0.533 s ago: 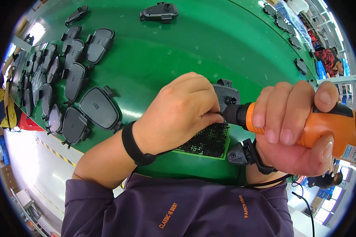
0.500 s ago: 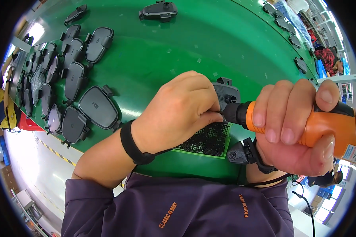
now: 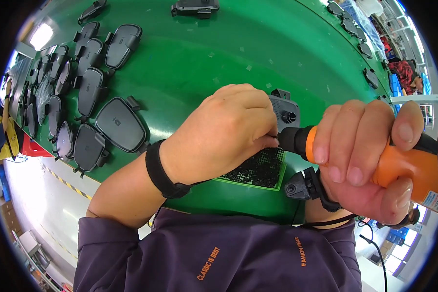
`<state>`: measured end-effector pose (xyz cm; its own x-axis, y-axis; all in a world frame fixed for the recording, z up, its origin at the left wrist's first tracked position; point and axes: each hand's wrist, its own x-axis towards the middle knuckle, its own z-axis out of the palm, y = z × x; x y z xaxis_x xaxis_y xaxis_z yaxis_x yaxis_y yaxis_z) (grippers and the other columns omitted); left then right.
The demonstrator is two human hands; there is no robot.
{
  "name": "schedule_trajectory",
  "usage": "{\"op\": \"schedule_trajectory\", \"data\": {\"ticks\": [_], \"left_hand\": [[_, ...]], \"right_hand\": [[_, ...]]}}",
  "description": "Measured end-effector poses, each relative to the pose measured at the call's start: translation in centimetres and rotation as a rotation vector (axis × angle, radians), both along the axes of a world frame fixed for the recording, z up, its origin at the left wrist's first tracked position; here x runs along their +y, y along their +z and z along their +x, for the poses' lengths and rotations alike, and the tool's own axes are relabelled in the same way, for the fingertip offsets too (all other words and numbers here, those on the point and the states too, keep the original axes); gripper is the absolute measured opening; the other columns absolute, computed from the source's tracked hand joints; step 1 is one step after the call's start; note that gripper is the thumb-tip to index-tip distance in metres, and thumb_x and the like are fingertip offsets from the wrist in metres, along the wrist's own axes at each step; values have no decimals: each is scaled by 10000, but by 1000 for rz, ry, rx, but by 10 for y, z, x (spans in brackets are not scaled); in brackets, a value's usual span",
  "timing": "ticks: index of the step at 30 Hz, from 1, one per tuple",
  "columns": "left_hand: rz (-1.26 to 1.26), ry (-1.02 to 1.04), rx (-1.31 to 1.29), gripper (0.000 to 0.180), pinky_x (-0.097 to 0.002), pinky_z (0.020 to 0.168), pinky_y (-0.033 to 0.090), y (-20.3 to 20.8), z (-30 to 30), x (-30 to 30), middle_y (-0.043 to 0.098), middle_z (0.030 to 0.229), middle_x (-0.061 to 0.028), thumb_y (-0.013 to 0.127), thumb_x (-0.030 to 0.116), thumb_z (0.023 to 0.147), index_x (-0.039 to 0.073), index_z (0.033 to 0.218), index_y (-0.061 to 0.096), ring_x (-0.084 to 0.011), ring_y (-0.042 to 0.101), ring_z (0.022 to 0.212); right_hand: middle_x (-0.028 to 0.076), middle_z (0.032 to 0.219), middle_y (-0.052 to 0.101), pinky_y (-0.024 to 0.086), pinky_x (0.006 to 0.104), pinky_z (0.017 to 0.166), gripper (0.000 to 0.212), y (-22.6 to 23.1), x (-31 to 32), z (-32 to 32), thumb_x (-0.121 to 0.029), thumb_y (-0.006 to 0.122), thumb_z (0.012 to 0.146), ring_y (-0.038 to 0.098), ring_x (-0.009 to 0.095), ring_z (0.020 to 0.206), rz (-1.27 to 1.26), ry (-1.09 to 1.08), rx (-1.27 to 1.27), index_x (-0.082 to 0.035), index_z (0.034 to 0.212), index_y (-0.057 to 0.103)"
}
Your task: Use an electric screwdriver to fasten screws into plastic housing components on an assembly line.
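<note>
My right hand (image 3: 357, 146) wraps round an orange and black electric screwdriver (image 3: 393, 168), its black nose pointing left. At that nose my left hand (image 3: 228, 131) pinches with thumb and forefinger. Whatever sits between those fingertips is too small and hidden to make out. Under the left hand lies a bright green tray (image 3: 250, 184), partly covered, with many tiny black parts in it. Just beyond the screwdriver's nose is a grey holder (image 3: 283, 106) with a round black knob, lying on the green table (image 3: 194, 63) and partly hidden by my left hand.
Several dark phone-holder-like units (image 3: 120, 124) lie in rows at the left of the table. Another unit (image 3: 195, 7) lies at the far edge, and more (image 3: 371, 78) along the right. A black cable (image 3: 377, 250) hangs at the lower right.
Both hands and the screwdriver have shifted slightly right in the picture. The table and its units sit a little higher in view. My grips look the same.
</note>
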<state>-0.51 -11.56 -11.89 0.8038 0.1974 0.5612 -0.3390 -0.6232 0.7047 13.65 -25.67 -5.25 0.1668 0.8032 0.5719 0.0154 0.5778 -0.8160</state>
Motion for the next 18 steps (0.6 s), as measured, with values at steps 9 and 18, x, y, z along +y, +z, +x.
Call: {"op": "schedule_trajectory", "data": {"ticks": [9,18], "left_hand": [[-147,207,101,513,-404,956,510,-8,3,-8,676,1085,-138,830,16,682,15,1166,661,-358,635,1084],[-191,27,286,633,-428,811,529,-25,4,3,629,1066,-202,815,61,734,-55,1305,569,-364,650,902]], "right_hand": [[19,769,570,494,339,695,442,-5,16,3,-360,606,971,546,159,662,5,-23,-3,-67,1280,488],[46,762,566,511,352,680,444,-5,22,-9,-361,599,975,543,171,638,-84,-132,-9,-33,1249,480]]}}
